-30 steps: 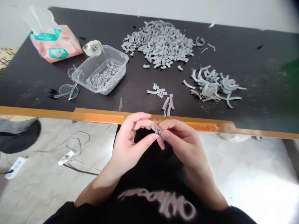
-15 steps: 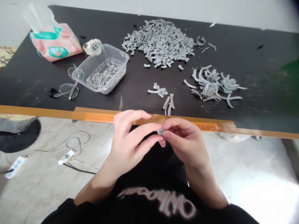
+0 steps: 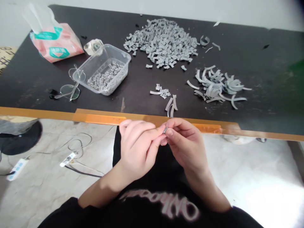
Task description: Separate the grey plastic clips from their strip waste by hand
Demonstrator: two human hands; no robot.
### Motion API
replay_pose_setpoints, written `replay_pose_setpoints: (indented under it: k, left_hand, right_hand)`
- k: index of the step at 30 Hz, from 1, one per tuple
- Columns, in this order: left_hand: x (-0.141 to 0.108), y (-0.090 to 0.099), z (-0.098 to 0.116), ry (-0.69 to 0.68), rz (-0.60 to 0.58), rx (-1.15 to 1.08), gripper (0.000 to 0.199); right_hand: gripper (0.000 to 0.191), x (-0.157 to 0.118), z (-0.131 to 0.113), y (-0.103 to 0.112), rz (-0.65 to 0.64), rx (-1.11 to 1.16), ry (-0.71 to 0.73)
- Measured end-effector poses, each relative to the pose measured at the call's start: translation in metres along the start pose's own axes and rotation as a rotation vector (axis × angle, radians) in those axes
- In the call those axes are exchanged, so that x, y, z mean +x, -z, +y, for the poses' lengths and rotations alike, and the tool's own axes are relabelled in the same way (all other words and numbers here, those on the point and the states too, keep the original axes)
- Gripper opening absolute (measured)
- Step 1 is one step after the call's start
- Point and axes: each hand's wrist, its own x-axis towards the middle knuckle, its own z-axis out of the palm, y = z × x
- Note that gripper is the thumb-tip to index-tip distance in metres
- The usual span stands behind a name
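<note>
My left hand [image 3: 139, 147] and my right hand [image 3: 188, 144] meet fingertip to fingertip just in front of the table edge. Between them is a small grey piece [image 3: 165, 130], mostly covered by the fingers; its exact kind is hidden. Thumb and forefinger of each hand pinch it, and the other left fingers are curled in. Beyond the hands, on the table, lie a few loose grey strips [image 3: 174, 103] and a little cluster of small grey buckle-like pieces [image 3: 165, 92].
A clear plastic container [image 3: 123, 71] holds many small grey pieces. Behind it are a tape roll [image 3: 93, 47] and a tissue pack [image 3: 58, 42]; glasses [image 3: 70, 91] lie at its left. Farther back is a heap of folded grey pieces [image 3: 166, 41], with a strip pile [image 3: 215, 85] to the right.
My left hand has closed in, its raised fingers now curled and its fingertips pressed nearer my right hand. The small grey piece has turned and shows less.
</note>
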Motion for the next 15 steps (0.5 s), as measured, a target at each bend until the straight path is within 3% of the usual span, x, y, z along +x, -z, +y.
replay_pose_setpoints:
  k: [6, 11, 15]
  left_hand:
    - [0.002, -0.001, 0.009, 0.13, -0.091, -0.222, 0.016]
    - [-0.003, -0.004, 0.001, 0.327, -0.045, -0.341, 0.026]
    - [-0.001, -0.003, -0.003, 0.375, -0.072, -0.407, 0.013]
  right_hand:
    - [0.011, -0.002, 0.003, -0.002, 0.146, -0.067, 0.126]
    - [0.01, -0.001, 0.001, 0.003, 0.106, -0.115, 0.182]
    - [0.004, -0.001, 0.0, 0.004, 0.063, -0.122, 0.189]
